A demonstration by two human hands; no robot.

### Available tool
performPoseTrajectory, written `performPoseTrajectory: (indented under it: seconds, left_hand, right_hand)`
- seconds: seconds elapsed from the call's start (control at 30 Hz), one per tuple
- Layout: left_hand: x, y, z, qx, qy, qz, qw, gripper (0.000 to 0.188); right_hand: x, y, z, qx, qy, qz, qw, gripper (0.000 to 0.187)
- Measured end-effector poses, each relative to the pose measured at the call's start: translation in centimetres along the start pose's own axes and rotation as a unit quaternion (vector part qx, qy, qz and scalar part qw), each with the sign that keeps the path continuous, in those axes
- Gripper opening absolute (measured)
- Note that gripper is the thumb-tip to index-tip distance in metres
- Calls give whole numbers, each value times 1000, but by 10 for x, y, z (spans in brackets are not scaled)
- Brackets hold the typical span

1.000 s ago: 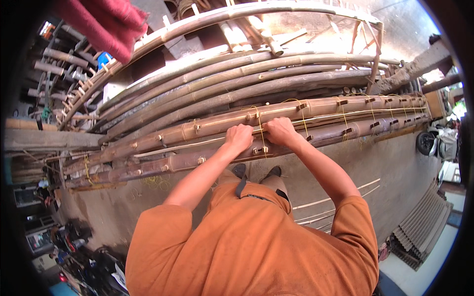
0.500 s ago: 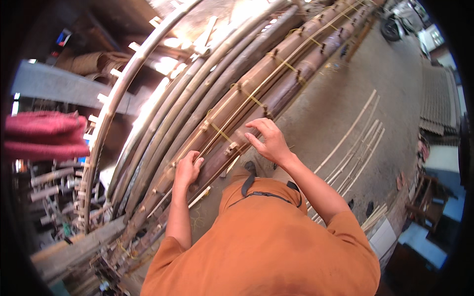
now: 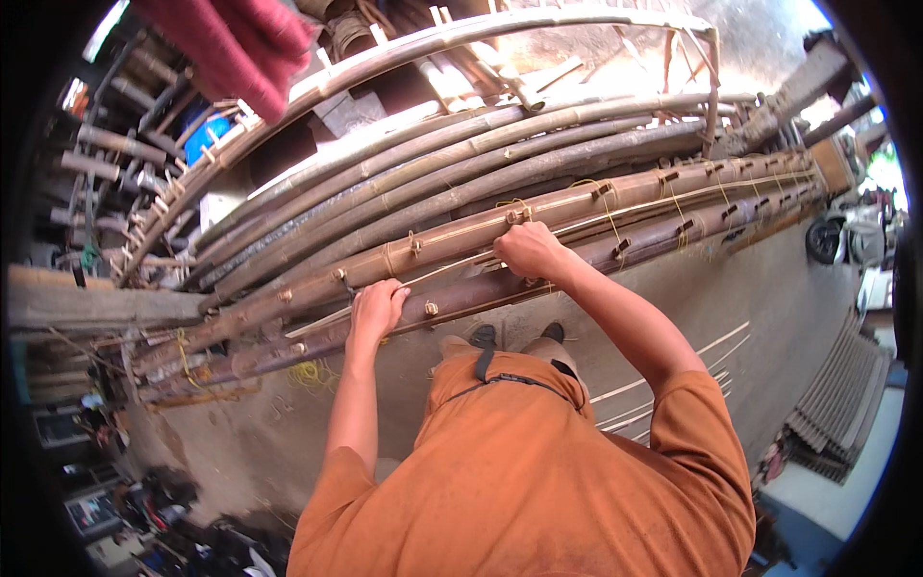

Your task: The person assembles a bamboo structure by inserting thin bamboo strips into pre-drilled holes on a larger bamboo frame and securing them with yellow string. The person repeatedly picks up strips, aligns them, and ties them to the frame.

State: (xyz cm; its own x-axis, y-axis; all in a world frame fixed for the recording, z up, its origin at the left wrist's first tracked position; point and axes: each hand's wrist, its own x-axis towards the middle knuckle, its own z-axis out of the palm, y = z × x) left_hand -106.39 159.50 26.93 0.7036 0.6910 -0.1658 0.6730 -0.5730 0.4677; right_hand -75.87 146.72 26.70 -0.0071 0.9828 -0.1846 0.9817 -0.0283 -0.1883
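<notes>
Two long brown bamboo poles lie side by side, a far pole [image 3: 567, 207] and a near pole [image 3: 471, 294], with short wooden pegs [image 3: 432, 309] standing out of them. Thin yellow cord [image 3: 615, 213] loops across both. Between the poles runs a thin pale bamboo strip [image 3: 447, 272]. At its left part, my left hand [image 3: 378, 310] has its fingers closed round the strip, just over the near pole. Further right, my right hand [image 3: 531, 252] is closed on the strip in a fist, close to a peg pair on the far pole. Its fingertips are hidden beneath the hand.
Behind the poles lie several thick curved bamboo poles [image 3: 404, 183] and a pegged bamboo rail [image 3: 461, 36]. A red cloth [image 3: 240, 48] hangs at upper left. Loose thin strips [image 3: 630, 389] lie on the floor to the right; a motorbike [image 3: 851, 234] stands at far right.
My view has turned, so the poles lie more nearly crosswise. My right hand, raised with fingers apart before, has come down and closed on the strip. The left stays at the strip.
</notes>
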Motion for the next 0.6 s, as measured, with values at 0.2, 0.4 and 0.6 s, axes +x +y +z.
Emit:
performPoseTrajectory:
  seconds: [0.2,0.4,0.6]
  left_hand:
    - [-34,89,-45,136,-47,-12,990,24]
    - [-53,203,-26,254,59,326,909,11]
    - [-22,200,-58,208,-33,296,932,13]
  right_hand:
    - [-4,-8,-3,51,62,48,996,24]
    - [7,-9,12,37,36,92,994,23]
    - [-1,-3,13,89,52,73,992,18]
